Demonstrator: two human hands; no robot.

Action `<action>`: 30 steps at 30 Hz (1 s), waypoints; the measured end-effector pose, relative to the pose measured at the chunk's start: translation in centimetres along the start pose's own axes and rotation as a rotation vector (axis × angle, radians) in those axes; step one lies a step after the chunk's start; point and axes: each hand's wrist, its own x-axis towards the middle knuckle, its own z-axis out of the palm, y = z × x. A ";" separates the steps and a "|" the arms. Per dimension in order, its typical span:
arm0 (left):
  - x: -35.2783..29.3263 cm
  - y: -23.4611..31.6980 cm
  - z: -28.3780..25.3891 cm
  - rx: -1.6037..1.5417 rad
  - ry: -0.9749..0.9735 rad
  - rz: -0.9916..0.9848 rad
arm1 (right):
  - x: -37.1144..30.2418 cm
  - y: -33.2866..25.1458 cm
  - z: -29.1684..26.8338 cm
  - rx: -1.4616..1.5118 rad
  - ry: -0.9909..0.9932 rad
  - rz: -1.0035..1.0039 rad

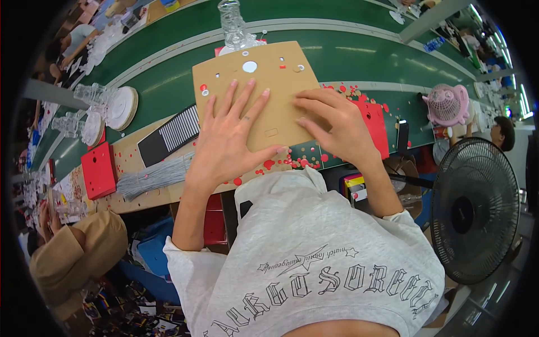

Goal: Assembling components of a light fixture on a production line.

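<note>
A tan cardboard panel (276, 106) with punched holes lies in front of me, tilted slightly. Through its round hole and smaller openings, white and red show from below. My left hand (229, 132) rests flat on the panel's left half, fingers spread and thumb stretched toward the near edge. My right hand (339, 123) is over the panel's right side, its fingers bent and apart from the thumb, fingertips at the board's surface; nothing shows between them. Beyond the far edge stands a clear ribbed plastic piece (232, 25) on a white base, partly hidden by the panel.
A bundle of grey wire ties (154, 177), a black slotted panel (171, 137) and a red sheet (98, 170) lie left. Right are another red sheet (375, 126), a phone (402, 135), a pink fan (447, 105) and a large black fan (474, 210). Red paper dots litter the bench.
</note>
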 end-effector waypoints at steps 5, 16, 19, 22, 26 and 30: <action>-0.5 0.5 0.0 -0.062 0.063 0.035 | 1.1 0.9 -1.0 -0.088 -0.086 -0.113; -3.2 2.1 1.6 -0.228 0.255 0.017 | -5.6 -3.0 4.8 0.174 -0.015 -0.449; -3.2 2.1 2.8 -0.272 0.377 0.013 | -11.0 1.3 18.1 0.228 -0.430 -0.262; -3.1 3.0 2.6 -0.328 0.407 -0.016 | -10.8 3.0 27.9 0.219 -0.437 -0.262; -3.0 3.9 2.7 -0.376 0.420 -0.091 | -7.3 -1.3 30.9 -0.134 -0.639 0.018; -2.3 4.2 2.2 -0.398 0.399 -0.224 | -6.8 -0.9 32.0 -0.014 -0.405 -0.034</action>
